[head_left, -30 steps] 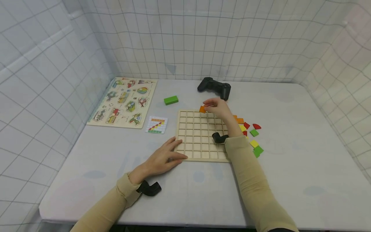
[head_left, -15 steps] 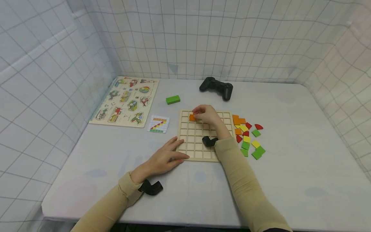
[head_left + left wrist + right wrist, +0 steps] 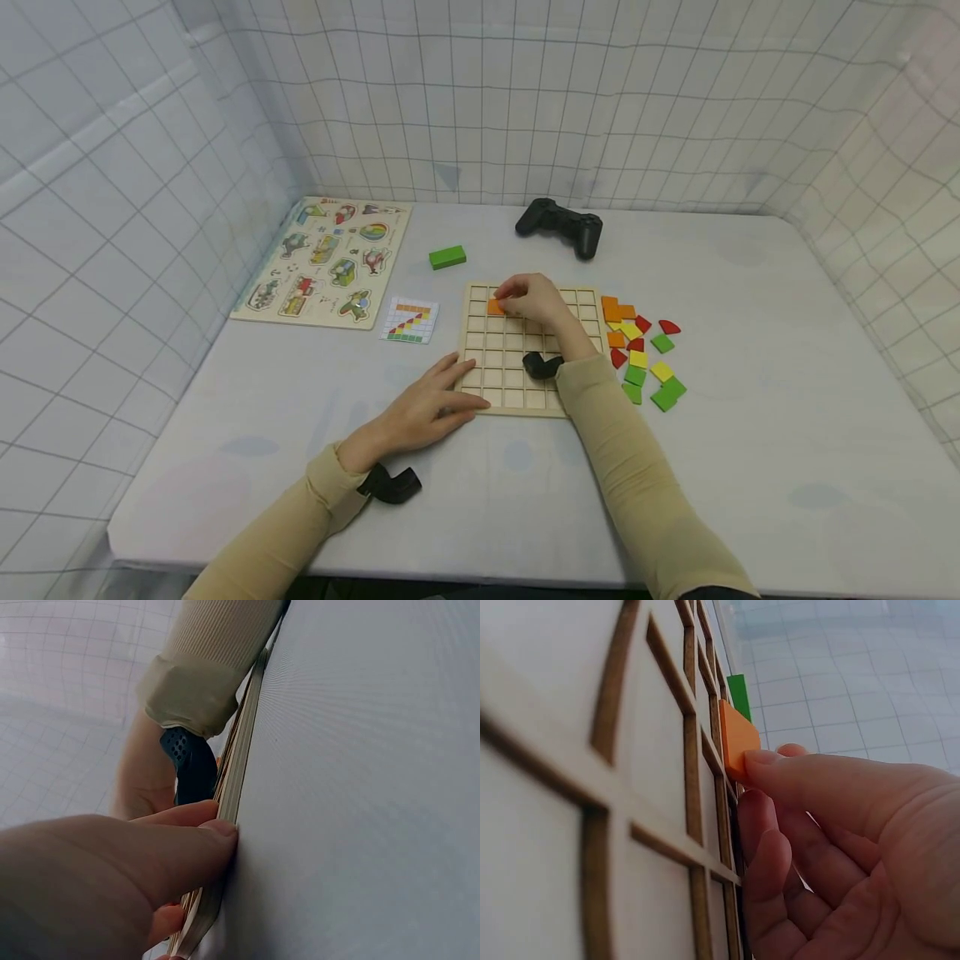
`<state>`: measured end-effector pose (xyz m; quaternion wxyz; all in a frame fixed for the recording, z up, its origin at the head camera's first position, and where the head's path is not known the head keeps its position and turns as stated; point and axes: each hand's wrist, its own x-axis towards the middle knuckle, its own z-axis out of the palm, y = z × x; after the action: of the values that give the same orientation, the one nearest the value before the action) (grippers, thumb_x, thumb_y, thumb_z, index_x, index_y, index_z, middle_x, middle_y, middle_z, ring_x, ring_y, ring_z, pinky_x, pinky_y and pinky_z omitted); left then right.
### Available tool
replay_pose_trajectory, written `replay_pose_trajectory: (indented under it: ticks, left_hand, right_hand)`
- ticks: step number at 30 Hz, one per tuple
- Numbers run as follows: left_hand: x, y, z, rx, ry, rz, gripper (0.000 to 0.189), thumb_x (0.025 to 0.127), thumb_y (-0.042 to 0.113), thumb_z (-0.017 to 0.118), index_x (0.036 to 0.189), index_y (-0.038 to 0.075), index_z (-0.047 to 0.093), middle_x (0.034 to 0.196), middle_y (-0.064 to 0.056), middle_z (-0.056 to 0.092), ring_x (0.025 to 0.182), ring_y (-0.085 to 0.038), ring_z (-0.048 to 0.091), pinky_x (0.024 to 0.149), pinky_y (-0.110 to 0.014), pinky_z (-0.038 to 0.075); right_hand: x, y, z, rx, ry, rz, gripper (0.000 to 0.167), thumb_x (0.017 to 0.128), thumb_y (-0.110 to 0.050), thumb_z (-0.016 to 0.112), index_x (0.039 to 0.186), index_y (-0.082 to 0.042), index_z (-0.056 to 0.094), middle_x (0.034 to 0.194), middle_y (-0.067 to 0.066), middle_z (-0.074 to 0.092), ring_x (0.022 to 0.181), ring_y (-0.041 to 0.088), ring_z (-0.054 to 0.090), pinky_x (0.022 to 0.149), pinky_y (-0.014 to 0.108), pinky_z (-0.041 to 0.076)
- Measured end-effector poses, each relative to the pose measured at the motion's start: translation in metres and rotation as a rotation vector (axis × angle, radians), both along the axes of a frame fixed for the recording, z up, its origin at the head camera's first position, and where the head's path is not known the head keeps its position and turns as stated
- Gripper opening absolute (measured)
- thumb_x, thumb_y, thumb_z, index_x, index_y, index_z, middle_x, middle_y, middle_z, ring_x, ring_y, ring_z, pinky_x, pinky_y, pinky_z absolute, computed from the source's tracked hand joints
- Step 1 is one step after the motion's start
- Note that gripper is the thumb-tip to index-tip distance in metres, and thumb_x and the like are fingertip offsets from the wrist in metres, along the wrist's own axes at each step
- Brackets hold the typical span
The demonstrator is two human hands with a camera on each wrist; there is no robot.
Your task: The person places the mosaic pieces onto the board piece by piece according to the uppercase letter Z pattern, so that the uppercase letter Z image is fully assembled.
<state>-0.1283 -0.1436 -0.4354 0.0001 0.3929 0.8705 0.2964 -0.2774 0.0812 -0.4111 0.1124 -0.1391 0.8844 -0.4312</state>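
A wooden grid board (image 3: 495,367) lies mid-table. My right hand (image 3: 531,300) pinches an orange tile (image 3: 496,307) and holds it against the board's upper left cells; in the right wrist view the orange tile (image 3: 737,739) sits at my fingertips (image 3: 769,761) on the grid board (image 3: 592,787). My left hand (image 3: 427,410) lies flat with straight fingers on the board's lower left corner; in the left wrist view my thumb (image 3: 187,851) presses the board's edge (image 3: 240,772).
Loose orange, red, yellow and green tiles (image 3: 641,354) lie right of the board. A pattern card (image 3: 409,321), a green block (image 3: 447,257), a black game controller (image 3: 561,225) and an animal puzzle board (image 3: 326,262) sit further back and left. Mesh walls enclose the table.
My right hand has carried the orange tile from the board's top edge leftward and down onto the upper left cells. The left hand has stayed on the corner.
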Motion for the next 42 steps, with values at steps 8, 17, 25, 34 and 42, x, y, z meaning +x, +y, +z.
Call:
replay_pose_trajectory:
  ticks: [8,17,25,34,42]
  left_hand:
    - [0.0,0.001,-0.001,0.006,-0.005,-0.007,0.022,0.09,0.018,0.064,0.111,0.018,0.072,0.143,-0.024,0.037,0.136,-0.045,0.02,0.111,-0.053,0.021]
    - [0.0,0.0,-0.001,0.008,-0.006,-0.003,0.023,0.09,0.019,0.064,0.112,0.019,0.072,0.143,-0.024,0.037,0.136,-0.044,0.02,0.11,-0.054,0.022]
    - [0.0,-0.001,-0.002,0.0,-0.016,0.0,0.023,0.09,0.018,0.065,0.112,0.019,0.072,0.144,-0.023,0.036,0.137,-0.043,0.019,0.111,-0.052,0.022]
    - [0.0,-0.001,-0.003,-0.001,-0.005,0.001,0.023,0.09,0.018,0.065,0.111,0.019,0.072,0.143,-0.023,0.037,0.137,-0.043,0.02,0.111,-0.052,0.022]
    - [0.0,-0.001,-0.002,0.004,-0.005,0.0,0.023,0.089,0.018,0.066,0.111,0.019,0.072,0.143,-0.023,0.037,0.136,-0.043,0.021,0.111,-0.052,0.022]
  right_hand:
    - [0.002,0.005,0.006,0.0,-0.033,0.02,0.026,0.088,-0.019,0.067,0.111,-0.01,0.067,0.113,0.007,0.065,0.103,0.023,0.059,0.09,0.038,0.047]
    - [0.004,0.031,0.02,-0.066,-0.03,0.003,0.035,0.088,-0.025,0.067,0.119,-0.009,0.064,0.118,0.007,0.063,0.107,0.024,0.057,0.094,0.041,0.045]
    - [0.013,0.064,0.036,-0.201,-0.018,-0.08,0.043,0.087,-0.023,0.068,0.125,-0.003,0.059,0.122,0.012,0.06,0.111,0.026,0.055,0.097,0.042,0.043]
    - [0.017,0.1,0.035,-0.244,-0.014,-0.184,0.046,0.088,-0.029,0.068,0.126,-0.004,0.058,0.125,0.011,0.058,0.115,0.025,0.051,0.099,0.044,0.04]
    - [0.022,0.12,0.031,-0.272,-0.041,-0.254,0.052,0.088,-0.032,0.067,0.131,-0.006,0.053,0.127,0.01,0.057,0.115,0.023,0.051,0.1,0.04,0.041]
